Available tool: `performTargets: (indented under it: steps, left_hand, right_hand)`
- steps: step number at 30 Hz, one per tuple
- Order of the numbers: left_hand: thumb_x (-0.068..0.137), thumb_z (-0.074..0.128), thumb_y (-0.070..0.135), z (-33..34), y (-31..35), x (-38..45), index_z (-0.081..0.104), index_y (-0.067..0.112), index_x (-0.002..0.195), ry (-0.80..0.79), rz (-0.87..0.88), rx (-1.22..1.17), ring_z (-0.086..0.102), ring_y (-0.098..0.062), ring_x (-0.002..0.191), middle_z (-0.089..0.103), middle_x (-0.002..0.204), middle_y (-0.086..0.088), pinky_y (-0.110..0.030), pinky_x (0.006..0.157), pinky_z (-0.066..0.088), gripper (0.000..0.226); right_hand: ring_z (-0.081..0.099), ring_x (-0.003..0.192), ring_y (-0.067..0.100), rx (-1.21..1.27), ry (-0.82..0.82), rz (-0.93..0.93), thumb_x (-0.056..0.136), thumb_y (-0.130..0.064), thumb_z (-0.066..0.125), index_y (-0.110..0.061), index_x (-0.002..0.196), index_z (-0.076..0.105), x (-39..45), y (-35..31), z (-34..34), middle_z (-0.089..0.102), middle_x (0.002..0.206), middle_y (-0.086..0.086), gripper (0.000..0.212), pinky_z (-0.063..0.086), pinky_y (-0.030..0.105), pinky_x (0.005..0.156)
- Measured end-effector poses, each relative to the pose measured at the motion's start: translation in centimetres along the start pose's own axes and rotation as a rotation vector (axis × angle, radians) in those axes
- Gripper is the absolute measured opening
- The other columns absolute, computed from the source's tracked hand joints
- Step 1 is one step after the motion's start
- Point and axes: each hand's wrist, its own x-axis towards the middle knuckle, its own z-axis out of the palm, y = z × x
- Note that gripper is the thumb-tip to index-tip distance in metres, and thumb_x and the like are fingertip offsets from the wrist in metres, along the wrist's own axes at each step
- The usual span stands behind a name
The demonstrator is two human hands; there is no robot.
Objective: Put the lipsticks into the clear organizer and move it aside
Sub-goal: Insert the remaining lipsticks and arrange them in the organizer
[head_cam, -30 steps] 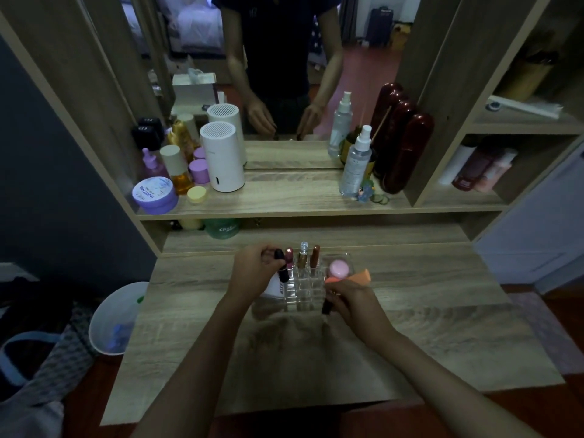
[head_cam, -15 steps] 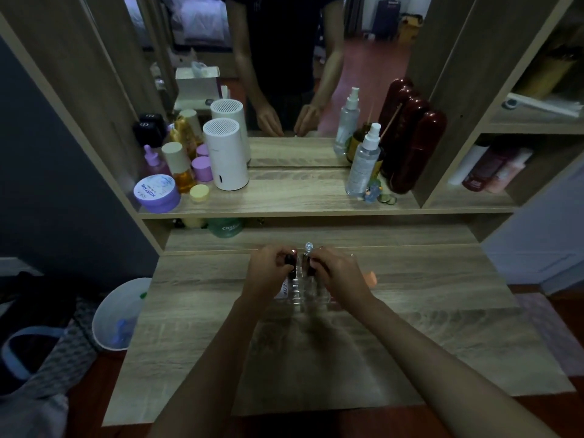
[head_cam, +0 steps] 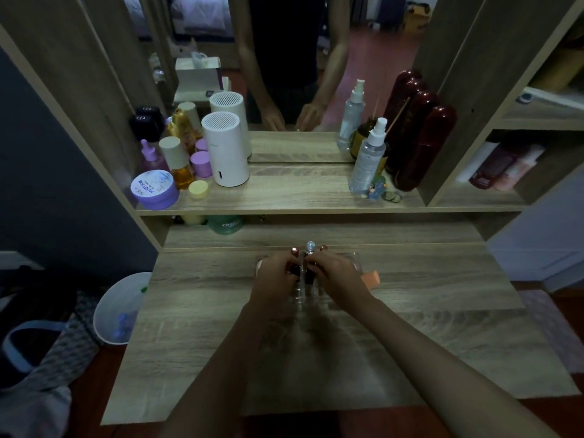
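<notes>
Seen nearest on the wooden tabletop: two bare forearms reaching forward to the clear organizer, chosen here as landmark. On its left side, left hand, fingers curled in against the organizer and a dark lipstick standing in it — whether actually clamped on the tube, cannot tell. On its right side, right hand, fingers likewise bent inward at another dark tube; grip not clear either. Between the two hands, only the organizer's near clear cells visible, the rest covered. Rising above the knuckles at its far edge: a reddish cap, a clear-topped tube and another reddish cap, all upright in the organizer. Just right of it, partly behind the right hand, an orange sponge lying flat. Left of it and below tabletop level, a white bin on the floor. Beyond it, a raised shelf — white cylinder and purple jar toward the left, spray bottle and dark red bottles toward the right. Farthest, a mirror reflecting both hands.
</notes>
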Motion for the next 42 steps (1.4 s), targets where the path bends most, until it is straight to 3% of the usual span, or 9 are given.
performTargets:
  steps: [6, 19, 22, 28, 31, 34, 35, 37, 42]
  left_hand:
    - [0.077, 0.065, 0.001, 0.1, -0.2, 0.0, 0.072, 0.004, 0.099, -0.023, -0.017, 0.043, 0.065, -0.029, 0.101, 0.073, 0.105, -0.015, -0.045, 0.096, 0.046, 0.023]
    - [0.079, 0.064, 0.003, 0.2, 0.2, -0.1, 0.069, 0.005, 0.102, 0.003, -0.025, 0.044, 0.064, -0.029, 0.100, 0.072, 0.105, -0.015, -0.047, 0.097, 0.046, 0.024]
    - [0.078, 0.065, 0.003, 0.1, -0.1, -0.1, 0.070, 0.005, 0.098, 0.024, -0.017, 0.024, 0.064, -0.027, 0.094, 0.072, 0.101, -0.015, -0.039, 0.090, 0.049, 0.021]
    - [0.075, 0.069, 0.006, -0.2, -0.3, 0.4, 0.066, 0.007, 0.080, 0.023, -0.011, 0.045, 0.059, -0.023, 0.080, 0.064, 0.083, -0.009, -0.021, 0.065, 0.038, 0.006]
    - [0.074, 0.069, 0.011, -0.4, 0.0, 1.0, 0.044, 0.024, 0.060, 0.087, 0.016, 0.035, 0.042, -0.010, 0.063, 0.043, 0.068, 0.009, -0.012, 0.053, 0.025, 0.032]
    - [0.076, 0.069, 0.011, -0.9, 0.7, 1.9, 0.056, 0.015, 0.078, 0.097, 0.099, 0.032, 0.039, -0.004, 0.067, 0.048, 0.079, 0.004, -0.005, 0.061, 0.037, 0.013]
    - [0.077, 0.068, 0.011, -1.0, 0.9, 2.3, 0.060, 0.011, 0.090, 0.081, 0.122, 0.033, 0.045, -0.006, 0.074, 0.052, 0.086, -0.001, -0.004, 0.069, 0.039, 0.016]
    - [0.079, 0.066, 0.011, -1.2, 1.1, 2.9, 0.060, 0.009, 0.109, 0.021, 0.143, 0.040, 0.055, -0.013, 0.088, 0.060, 0.102, -0.007, -0.015, 0.079, 0.046, 0.030]
    - [0.081, 0.065, 0.009, -1.0, 1.6, 3.8, 0.060, 0.012, 0.114, -0.050, 0.138, 0.088, 0.053, -0.007, 0.089, 0.063, 0.110, -0.007, -0.020, 0.077, 0.043, 0.034]
  right_hand:
    - [0.064, 0.094, 0.030, -0.022, 0.005, 0.002, 0.090, 0.000, 0.054, -0.001, 0.102, 0.068, -0.2, 0.6, -0.1, 0.070, 0.100, 0.019, 0.019, 0.052, 0.044, 0.083]
    - [0.065, 0.099, 0.027, -0.041, -0.101, 0.064, 0.090, -0.002, 0.055, -0.004, 0.102, 0.068, 0.4, 1.1, 1.3, 0.071, 0.105, 0.016, 0.018, 0.045, 0.029, 0.083]
    - [0.065, 0.099, 0.026, -0.078, -0.126, 0.091, 0.090, -0.001, 0.054, -0.006, 0.100, 0.069, 0.1, 1.6, 1.5, 0.072, 0.105, 0.013, 0.019, 0.046, 0.032, 0.086]
    - [0.060, 0.112, 0.021, -0.114, -0.157, 0.105, 0.089, 0.002, 0.053, -0.010, 0.116, 0.065, 0.3, 1.9, 1.3, 0.068, 0.120, 0.010, 0.032, 0.043, 0.028, 0.094]
    - [0.060, 0.114, 0.020, -0.111, -0.161, 0.083, 0.088, 0.003, 0.053, -0.014, 0.117, 0.065, 0.1, 1.8, 1.0, 0.067, 0.122, 0.008, 0.035, 0.047, 0.034, 0.098]
    - [0.063, 0.106, 0.023, -0.126, -0.120, 0.066, 0.090, -0.006, 0.054, -0.015, 0.111, 0.067, 0.2, 1.8, 0.3, 0.070, 0.114, 0.008, 0.026, 0.050, 0.040, 0.090]
    - [0.064, 0.099, 0.027, -0.114, -0.087, 0.055, 0.090, -0.008, 0.055, -0.012, 0.106, 0.069, 0.2, 1.7, 0.0, 0.071, 0.107, 0.010, 0.021, 0.051, 0.040, 0.084]
    - [0.065, 0.086, 0.029, -0.103, -0.002, 0.045, 0.089, -0.009, 0.057, -0.008, 0.096, 0.068, 0.5, 1.7, -0.7, 0.071, 0.094, 0.012, 0.014, 0.052, 0.041, 0.074]
    - [0.065, 0.083, 0.024, -0.046, 0.114, 0.106, 0.083, -0.013, 0.067, -0.010, 0.100, 0.063, 1.6, 1.8, -1.8, 0.067, 0.097, 0.010, 0.017, 0.056, 0.042, 0.071]
